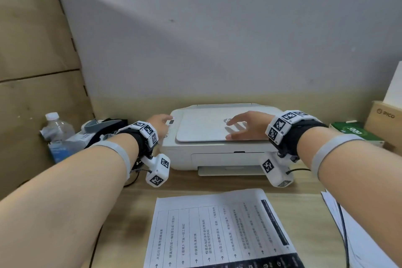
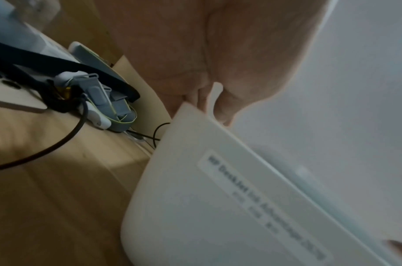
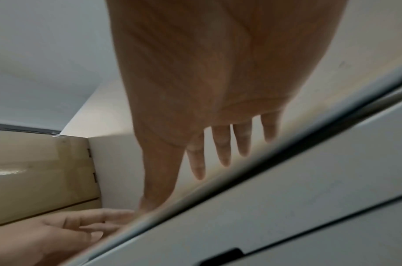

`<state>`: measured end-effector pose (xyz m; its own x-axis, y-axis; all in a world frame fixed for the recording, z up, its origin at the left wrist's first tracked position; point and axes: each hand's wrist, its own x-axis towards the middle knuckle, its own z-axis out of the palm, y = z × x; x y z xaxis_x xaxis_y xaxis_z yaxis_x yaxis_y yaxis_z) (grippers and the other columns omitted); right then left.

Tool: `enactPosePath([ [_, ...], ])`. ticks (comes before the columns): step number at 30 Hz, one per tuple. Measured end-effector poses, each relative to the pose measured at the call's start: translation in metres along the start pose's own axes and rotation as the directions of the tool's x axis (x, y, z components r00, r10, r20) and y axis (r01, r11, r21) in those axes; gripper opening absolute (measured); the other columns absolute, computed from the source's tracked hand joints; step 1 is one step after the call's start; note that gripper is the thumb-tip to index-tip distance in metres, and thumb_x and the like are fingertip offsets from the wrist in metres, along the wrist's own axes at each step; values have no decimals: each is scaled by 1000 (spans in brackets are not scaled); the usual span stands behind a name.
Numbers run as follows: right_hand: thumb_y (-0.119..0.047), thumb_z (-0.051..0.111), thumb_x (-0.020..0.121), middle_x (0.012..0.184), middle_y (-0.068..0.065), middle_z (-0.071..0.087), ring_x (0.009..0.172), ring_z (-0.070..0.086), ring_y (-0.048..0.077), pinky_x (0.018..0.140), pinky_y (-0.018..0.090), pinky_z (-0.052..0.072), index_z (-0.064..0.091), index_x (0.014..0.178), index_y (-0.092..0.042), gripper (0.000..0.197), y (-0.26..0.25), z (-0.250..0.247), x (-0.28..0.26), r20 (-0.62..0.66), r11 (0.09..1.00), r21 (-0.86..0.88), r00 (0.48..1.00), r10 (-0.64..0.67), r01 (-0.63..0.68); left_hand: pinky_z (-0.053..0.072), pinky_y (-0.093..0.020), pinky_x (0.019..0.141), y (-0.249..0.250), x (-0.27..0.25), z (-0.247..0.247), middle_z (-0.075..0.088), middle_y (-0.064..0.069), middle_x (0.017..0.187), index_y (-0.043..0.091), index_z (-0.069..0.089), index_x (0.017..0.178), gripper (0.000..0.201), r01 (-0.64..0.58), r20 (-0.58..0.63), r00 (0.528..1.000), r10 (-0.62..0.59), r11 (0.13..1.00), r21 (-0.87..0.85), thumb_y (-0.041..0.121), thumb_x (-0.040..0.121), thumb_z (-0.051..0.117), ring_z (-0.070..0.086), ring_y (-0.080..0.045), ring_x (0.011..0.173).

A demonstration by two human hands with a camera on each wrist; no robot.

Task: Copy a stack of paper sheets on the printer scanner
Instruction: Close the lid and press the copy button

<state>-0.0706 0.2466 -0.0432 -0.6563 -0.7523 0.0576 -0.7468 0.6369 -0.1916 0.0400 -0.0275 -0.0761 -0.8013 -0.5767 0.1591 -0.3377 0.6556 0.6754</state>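
A white printer point(image 1: 217, 154) stands at the back of the wooden desk, its scanner lid point(image 1: 202, 130) down flat. My left hand point(image 1: 159, 123) reaches the printer's left top corner, its straight fingers at the small control panel point(image 1: 171, 122). In the right wrist view the left hand point(image 3: 70, 228) shows straight fingers at the printer's edge point(image 3: 286, 207). My right hand point(image 1: 243, 125) is spread over the lid's right half, fingers straight and apart, holding nothing. A printed sheet point(image 1: 217, 230) lies on the desk in front of the printer.
Cardboard boxes point(image 1: 32, 50) wall off the left side. Beside them are a water bottle point(image 1: 55, 128) and a strapped headset point(image 1: 102, 128). A green box point(image 1: 356, 132) and a PICO carton point(image 1: 385, 119) sit at the right. More papers point(image 1: 359, 235) lie at the front right.
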Motion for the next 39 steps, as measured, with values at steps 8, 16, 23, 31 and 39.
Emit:
enactPosePath([
  [8, -46, 41, 100, 153, -7, 39, 141, 35, 18, 115, 29, 21, 50, 140, -24, 46, -11, 18, 25, 55, 1000, -22, 998, 17, -16, 47, -28, 83, -26, 0, 5, 61, -6, 130, 19, 62, 129, 42, 81, 26, 997, -77, 975, -209, 1, 97, 42, 60, -28, 110],
  [16, -70, 8, 87, 162, -8, 18, 149, 15, 24, 117, 56, 17, 17, 151, -42, 71, -4, 51, 48, 37, 994, -97, 998, 59, -55, 45, -27, 69, -32, -3, 11, 65, -6, 112, 24, 65, 125, 45, 73, -13, 997, -78, 970, -230, 9, 100, 31, 60, -26, 90],
  [23, -63, 13, 97, 163, -5, 14, 150, 11, 23, 120, 52, 10, 17, 152, -43, 59, -4, 53, 42, 9, 994, -63, 996, 86, -85, 37, -21, 77, -26, 1, 12, 52, -3, 141, 24, 54, 138, 47, 20, -36, 999, -17, 996, 90, 6, 101, 30, 57, -27, 104],
  [31, -60, 14, 98, 162, -5, 18, 150, 12, 24, 119, 53, 10, 20, 151, -41, 57, -8, 51, 38, 7, 995, -68, 997, 80, -80, 41, -24, 82, -21, 2, 13, 51, -3, 143, 25, 50, 140, 51, 32, -19, 999, -28, 977, 211, 4, 98, 33, 56, -30, 115],
  [39, -58, 15, 99, 159, -4, 26, 148, 19, 24, 119, 52, 13, 27, 148, -39, 54, -10, 49, 34, -7, 995, -73, 998, 66, -66, 53, -37, 86, -19, 0, 11, 47, -5, 145, 24, 50, 140, 51, 52, 13, 998, -55, 985, 164, 2, 99, 31, 59, -36, 111],
])
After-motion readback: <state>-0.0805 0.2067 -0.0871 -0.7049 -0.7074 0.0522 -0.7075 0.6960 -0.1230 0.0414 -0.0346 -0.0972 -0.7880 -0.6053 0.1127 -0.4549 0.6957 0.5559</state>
